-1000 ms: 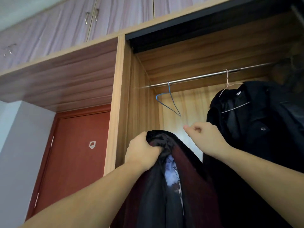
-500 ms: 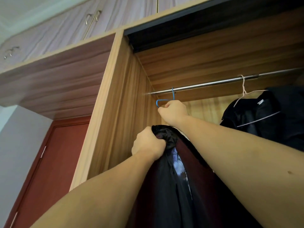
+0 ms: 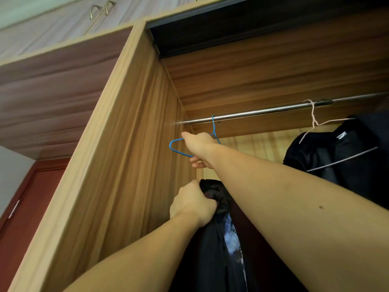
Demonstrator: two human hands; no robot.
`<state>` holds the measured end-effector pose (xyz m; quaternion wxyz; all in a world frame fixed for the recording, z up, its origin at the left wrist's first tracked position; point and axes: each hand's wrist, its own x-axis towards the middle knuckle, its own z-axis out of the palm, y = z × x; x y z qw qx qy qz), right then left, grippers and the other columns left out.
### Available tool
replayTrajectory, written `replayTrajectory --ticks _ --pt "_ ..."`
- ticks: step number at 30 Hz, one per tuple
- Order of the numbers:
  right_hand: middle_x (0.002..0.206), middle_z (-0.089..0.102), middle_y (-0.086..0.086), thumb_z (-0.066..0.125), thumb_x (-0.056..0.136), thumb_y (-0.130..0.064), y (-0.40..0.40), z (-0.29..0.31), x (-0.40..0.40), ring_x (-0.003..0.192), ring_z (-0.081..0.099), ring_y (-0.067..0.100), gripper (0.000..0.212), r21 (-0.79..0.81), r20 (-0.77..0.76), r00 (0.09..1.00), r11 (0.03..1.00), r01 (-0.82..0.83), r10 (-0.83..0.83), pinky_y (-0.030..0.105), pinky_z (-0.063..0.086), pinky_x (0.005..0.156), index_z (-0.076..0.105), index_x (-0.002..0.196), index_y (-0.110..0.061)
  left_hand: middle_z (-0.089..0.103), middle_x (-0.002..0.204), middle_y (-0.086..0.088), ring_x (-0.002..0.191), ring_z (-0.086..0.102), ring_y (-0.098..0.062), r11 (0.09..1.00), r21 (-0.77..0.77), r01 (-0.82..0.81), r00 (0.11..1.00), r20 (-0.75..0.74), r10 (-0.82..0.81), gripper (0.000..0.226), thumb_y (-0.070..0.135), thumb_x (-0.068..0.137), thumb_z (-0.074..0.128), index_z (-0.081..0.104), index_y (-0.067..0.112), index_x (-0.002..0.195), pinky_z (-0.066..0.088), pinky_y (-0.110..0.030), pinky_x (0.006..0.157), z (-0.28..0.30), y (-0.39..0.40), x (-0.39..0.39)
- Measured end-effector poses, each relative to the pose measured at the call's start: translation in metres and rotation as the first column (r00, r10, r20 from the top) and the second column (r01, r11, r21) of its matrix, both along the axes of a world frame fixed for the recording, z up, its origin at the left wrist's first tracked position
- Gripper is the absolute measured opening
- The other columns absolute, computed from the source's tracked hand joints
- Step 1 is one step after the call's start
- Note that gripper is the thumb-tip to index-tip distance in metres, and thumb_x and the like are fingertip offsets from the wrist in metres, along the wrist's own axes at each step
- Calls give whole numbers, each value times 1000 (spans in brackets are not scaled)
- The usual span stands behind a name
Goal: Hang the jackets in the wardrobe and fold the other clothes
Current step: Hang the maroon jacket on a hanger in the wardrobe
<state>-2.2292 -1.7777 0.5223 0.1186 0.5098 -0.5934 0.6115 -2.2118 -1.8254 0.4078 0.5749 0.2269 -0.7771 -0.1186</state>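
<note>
1. Left hand (image 3: 192, 204) bunched tight around the collar end of the dark jacket (image 3: 221, 239), fingers curled into the fabric; probably held high this way to keep the garment off the floor and its neck ready for a hanger.
2. Right hand (image 3: 200, 147) up at the blue wire hanger (image 3: 179, 147), fingers wrapped round its wire near the neck; hook over the metal rail (image 3: 263, 111) at its left end, close to the wardrobe side panel (image 3: 136, 144).
3. Likely reason for that grip: lifting the empty hanger off the rail so the jacket can go on it.
4. Jacket directly below the right hand, hanging down from the left fist, apart from the hanger and not yet on it.
5. Further right on the same rail, a black jacket (image 3: 347, 157) already hung on a pale wire hanger (image 3: 315, 123), well apart from both hands.
6. No folding clothes in view.
</note>
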Motion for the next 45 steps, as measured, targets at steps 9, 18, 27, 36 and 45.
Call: replayTrajectory --ticks 9,18,27,36,45 --pt "121 50 8 42 95 -38 -35 1 26 75 60 22 47 80 -24 1000 997 -11 13 28 51 61 50 132 -10 67 100 0 93 65 -27 998 11 56 996 64 -56 23 35 79 54 61 25 98 54 -40 84 -1 -5 12" --pt "114 59 6 40 93 -54 -44 3 23 85 64 24 57 16 81 995 999 -51 50 29 49 53 55 123 -9 67 104 2 94 65 -25 996 4 86 993 76 -86 21 36 81 56 61 27 100 51 -34 77 -8 -10 15" --pt "107 67 16 49 90 -28 36 28 -51 96 66 35 34 -238 130 872 838 490 -472 33 52 84 64 106 -2 65 101 5 93 63 -22 996 -19 84 992 94 -82 29 32 75 60 58 27 104 53 -34 77 -16 -14 8" --pt "82 60 10 42 97 -16 80 34 -87 52 63 19 14 29 -106 646 647 762 -756 21 42 39 51 94 -6 62 100 9 90 61 -19 996 -46 79 989 128 -73 27 32 78 60 56 29 105 49 -31 71 -20 -13 7" --pt "104 65 16 45 100 -23 45 31 -106 73 52 25 24 -105 30 867 861 498 -498 27 39 48 59 88 -7 64 101 8 93 63 -21 996 -61 62 991 123 -54 26 36 73 60 57 31 99 53 -33 77 -25 -15 3"
